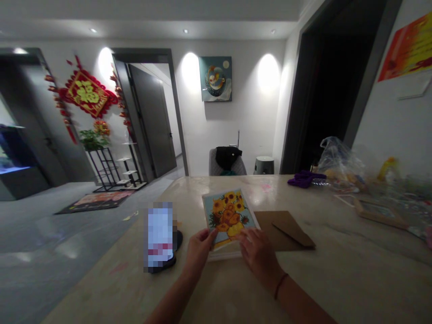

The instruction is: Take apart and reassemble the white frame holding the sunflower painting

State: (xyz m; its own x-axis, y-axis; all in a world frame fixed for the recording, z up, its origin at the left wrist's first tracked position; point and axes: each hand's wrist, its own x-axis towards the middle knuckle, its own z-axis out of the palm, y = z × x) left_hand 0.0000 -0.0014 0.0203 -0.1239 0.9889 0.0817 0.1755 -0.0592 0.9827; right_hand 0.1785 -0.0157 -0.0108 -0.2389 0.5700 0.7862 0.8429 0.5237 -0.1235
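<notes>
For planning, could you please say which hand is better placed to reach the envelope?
Probably the right hand: it is nearer the envelope; the left hand is at the left edge of the sunflower picture.

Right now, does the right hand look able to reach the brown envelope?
Probably yes: the brown envelope lies close beside the right hand, with nothing visible standing between, though this hand is at the sunflower picture.

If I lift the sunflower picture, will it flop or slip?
The sunflower picture may bend a little, since it looks thin. It might feel slippery, because a clear cover seems to show at its edges. It probably won't roll, being flat.
</notes>
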